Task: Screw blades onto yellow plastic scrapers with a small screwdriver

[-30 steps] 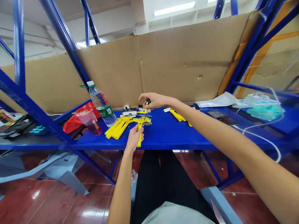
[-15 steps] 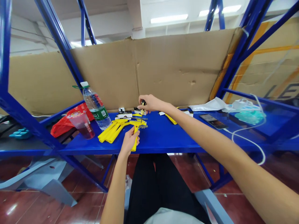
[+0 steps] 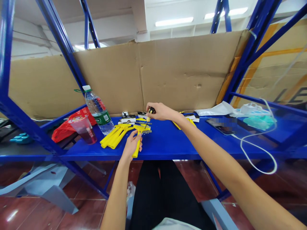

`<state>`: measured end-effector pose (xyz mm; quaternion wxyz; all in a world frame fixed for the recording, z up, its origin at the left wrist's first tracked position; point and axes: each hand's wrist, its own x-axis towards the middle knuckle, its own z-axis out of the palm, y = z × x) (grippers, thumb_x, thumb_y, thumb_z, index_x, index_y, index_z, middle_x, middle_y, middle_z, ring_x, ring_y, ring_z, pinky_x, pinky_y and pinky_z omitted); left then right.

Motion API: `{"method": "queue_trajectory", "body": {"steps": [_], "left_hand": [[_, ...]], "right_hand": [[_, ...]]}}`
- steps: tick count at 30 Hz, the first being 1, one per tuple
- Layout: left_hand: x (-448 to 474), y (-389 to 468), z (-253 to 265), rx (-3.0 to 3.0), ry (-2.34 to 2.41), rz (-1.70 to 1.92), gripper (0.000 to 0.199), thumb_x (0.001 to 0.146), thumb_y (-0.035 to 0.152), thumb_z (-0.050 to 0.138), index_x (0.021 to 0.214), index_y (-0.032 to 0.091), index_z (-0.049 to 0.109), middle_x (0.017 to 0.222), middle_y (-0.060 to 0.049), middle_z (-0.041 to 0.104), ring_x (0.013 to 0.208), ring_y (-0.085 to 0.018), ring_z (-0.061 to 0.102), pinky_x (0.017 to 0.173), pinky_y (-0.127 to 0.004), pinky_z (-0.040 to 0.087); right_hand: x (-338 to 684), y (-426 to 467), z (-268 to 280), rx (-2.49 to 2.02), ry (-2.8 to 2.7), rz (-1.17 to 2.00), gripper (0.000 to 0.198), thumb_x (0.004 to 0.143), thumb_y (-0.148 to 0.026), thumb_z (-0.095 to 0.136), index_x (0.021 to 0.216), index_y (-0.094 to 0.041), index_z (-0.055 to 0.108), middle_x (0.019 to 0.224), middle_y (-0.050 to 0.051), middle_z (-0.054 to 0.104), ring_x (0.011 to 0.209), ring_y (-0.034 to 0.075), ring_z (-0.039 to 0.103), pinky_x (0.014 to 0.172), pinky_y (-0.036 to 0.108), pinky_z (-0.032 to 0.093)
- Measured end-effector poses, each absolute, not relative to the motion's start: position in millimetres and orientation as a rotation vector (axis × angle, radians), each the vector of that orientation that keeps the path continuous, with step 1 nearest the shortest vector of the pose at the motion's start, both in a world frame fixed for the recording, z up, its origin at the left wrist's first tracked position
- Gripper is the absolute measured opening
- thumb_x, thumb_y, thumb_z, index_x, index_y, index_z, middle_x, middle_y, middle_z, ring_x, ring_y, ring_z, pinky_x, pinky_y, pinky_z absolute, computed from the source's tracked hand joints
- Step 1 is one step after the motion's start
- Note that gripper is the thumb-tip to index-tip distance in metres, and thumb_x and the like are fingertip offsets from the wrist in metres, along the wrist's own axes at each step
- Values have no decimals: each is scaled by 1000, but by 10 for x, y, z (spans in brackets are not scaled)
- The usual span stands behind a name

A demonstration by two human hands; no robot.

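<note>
My left hand (image 3: pixel 131 144) is closed around the handle of a yellow scraper (image 3: pixel 136 151) near the front of the blue table. A metal blade shows along the scraper's head. In my right hand (image 3: pixel 158 111), above and behind that head, is a screwdriver (image 3: pixel 151 110) with a black and yellow handle. Its shaft slants down, and the tip is at the scraper's head; I cannot tell whether it sits in a screw. Several more yellow scrapers (image 3: pixel 115 135) lie in a pile left of my left hand. Small black-and-white packs (image 3: pixel 127 118) lie behind them.
A water bottle (image 3: pixel 99 111) and a cup of red drink (image 3: pixel 84 130) stand on the left by a red plastic bag (image 3: pixel 62 129). A phone (image 3: pixel 220 126) with a white cable (image 3: pixel 257 135) lies right. A cardboard sheet (image 3: pixel 182 70) closes off the back.
My right hand has shifted slightly right and down, and the screwdriver leans more to the right. The scraper in my left hand has tilted a little, its handle end moving left.
</note>
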<state>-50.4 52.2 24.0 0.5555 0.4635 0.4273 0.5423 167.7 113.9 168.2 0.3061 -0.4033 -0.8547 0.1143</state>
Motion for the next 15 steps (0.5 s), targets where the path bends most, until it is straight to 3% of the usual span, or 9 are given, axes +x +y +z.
{"method": "queue_trajectory", "body": {"steps": [3, 7, 11, 13, 15], "left_hand": [[-515, 503, 253, 1066, 963, 1297, 70, 82, 45, 90, 137, 20, 55, 77, 4, 60, 46, -9, 49, 38, -21, 38], [-498, 495, 268, 1027, 960, 1319, 68, 82, 42, 89, 135, 21, 54, 76, 5, 60, 46, -9, 48, 38, -20, 36], [-467, 491, 270, 1018, 992, 1349, 66, 83, 45, 88, 134, 21, 53, 76, 6, 59, 45, -9, 47, 38, -21, 36], [-457, 490, 261, 1030, 1016, 1359, 66, 83, 47, 87, 133, 22, 53, 76, 6, 59, 45, -9, 47, 37, -21, 36], [-454, 491, 249, 1041, 1027, 1362, 68, 83, 50, 87, 134, 23, 53, 77, 6, 58, 45, -8, 47, 37, -20, 36]], "right_hand": [[1772, 1095, 1730, -1178, -2200, 502, 13, 97, -30, 73, 101, -21, 64, 65, 0, 69, 58, 19, 67, 63, 31, 49], [1813, 1060, 1735, -980, -2284, 565, 28, 89, -24, 79, 115, -21, 69, 89, 4, 81, 69, 20, 75, 65, 30, 56], [1805, 1071, 1694, -1216, -2241, 574, 22, 96, -39, 76, 92, -18, 69, 73, 7, 77, 57, 18, 71, 57, 30, 55], [1821, 1098, 1671, -1214, -2266, 619, 18, 97, -35, 74, 93, -18, 69, 75, 7, 78, 57, 17, 71, 57, 29, 55], [1853, 1130, 1650, -1102, -2338, 533, 13, 87, -24, 79, 97, -18, 72, 89, 7, 82, 71, 18, 75, 67, 29, 55]]}}
